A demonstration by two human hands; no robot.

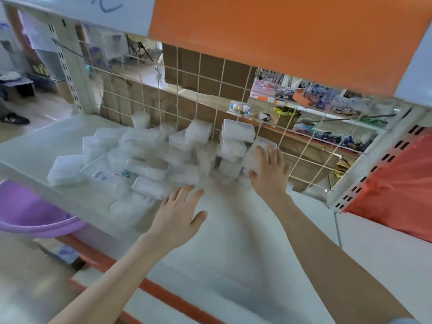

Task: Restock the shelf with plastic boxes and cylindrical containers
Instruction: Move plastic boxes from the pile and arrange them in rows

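Pressing my right hand point(268, 174), fingers straight, on a box point(250, 157), likely light, stiff, slick; I'd grip its edges. Left hand point(177, 213) spread, empty.

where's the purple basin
In the head view, the purple basin is far left, below the front edge of the shelf, left of the left hand.

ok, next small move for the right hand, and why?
Likely ease the plastic box under the right hand back against the wire grid beside the stack: its fingers lie flat on that box at the pile's right end, and the left hand hovers open, holding nothing.
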